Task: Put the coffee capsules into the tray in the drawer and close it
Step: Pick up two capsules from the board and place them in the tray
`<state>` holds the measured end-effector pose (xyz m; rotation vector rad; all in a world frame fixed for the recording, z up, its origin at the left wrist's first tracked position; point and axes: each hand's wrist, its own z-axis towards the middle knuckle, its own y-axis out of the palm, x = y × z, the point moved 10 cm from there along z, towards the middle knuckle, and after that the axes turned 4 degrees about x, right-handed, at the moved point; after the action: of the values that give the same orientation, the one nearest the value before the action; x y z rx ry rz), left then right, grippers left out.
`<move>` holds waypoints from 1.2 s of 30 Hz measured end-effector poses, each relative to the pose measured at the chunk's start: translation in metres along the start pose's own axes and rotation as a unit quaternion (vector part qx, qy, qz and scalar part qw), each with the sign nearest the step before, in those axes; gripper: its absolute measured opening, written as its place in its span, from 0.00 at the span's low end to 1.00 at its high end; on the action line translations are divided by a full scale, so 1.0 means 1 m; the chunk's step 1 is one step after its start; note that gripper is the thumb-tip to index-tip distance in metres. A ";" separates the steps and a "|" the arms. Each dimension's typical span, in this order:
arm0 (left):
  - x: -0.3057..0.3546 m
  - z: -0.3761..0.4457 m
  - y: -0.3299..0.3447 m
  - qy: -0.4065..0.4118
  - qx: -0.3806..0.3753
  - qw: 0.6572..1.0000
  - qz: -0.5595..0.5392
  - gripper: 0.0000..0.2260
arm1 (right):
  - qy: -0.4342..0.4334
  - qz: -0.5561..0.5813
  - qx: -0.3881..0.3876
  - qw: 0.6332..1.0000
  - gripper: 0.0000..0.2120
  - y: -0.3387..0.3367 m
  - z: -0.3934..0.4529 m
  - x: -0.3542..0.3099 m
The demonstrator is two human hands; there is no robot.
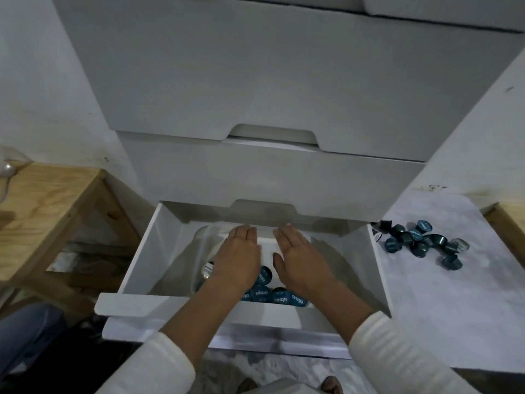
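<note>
Some coffee capsules (267, 292) already in tray (265, 245) inside open drawer (136, 268). Loose capsule pile (420, 244) remains on floor at right. Left hand (237, 260), right hand (299, 260) flat, fingers extended, gripping nothing. Judgement: partway; drawer unclosed.

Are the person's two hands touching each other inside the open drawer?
Apart. The head view shows the left hand and right hand flat side by side over the tray, with a clear strip of white tray visible between them.
</note>
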<state>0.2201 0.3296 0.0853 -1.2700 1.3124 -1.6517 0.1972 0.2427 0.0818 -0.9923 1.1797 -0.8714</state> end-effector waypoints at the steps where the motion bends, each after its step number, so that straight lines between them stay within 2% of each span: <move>1: 0.004 -0.003 -0.004 -0.006 0.017 1.000 -0.002 0.22 | 0.004 -0.009 0.017 1.000 0.25 -0.008 -0.004 0.002; 7: 0.052 -0.017 -0.016 0.009 0.066 0.997 -0.048 0.23 | 0.057 -0.039 0.105 0.992 0.32 -0.052 -0.035 0.035; 11: 0.105 -0.018 -0.013 0.046 0.056 0.995 -0.071 0.24 | 0.099 -0.048 0.146 0.983 0.23 -0.078 -0.061 0.072; 17: 0.194 -0.013 0.010 0.105 0.035 0.989 -0.102 0.23 | 0.137 -0.058 0.193 0.970 0.24 -0.109 -0.107 0.143; 22: 0.269 -0.003 0.040 0.126 0.010 0.986 -0.113 0.22 | 0.172 -0.054 0.192 0.965 0.22 -0.122 -0.144 0.221; 30: 0.339 0.040 0.115 0.063 -0.056 0.989 -0.118 0.20 | 0.221 -0.006 0.140 0.965 0.21 -0.116 -0.165 0.350; 33: 0.338 0.058 0.143 -0.002 -0.069 0.989 -0.132 0.20 | 0.221 0.016 0.121 0.968 0.17 -0.109 -0.160 0.386; 36: 0.324 0.071 0.158 -0.069 -0.042 0.984 -0.160 0.18 | 0.228 0.022 0.103 0.968 0.15 -0.101 -0.154 0.412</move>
<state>0.1780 -0.0303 0.0264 -1.6855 1.1499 -1.6989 0.1156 -0.1982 0.0298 -0.6076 1.4541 -1.1998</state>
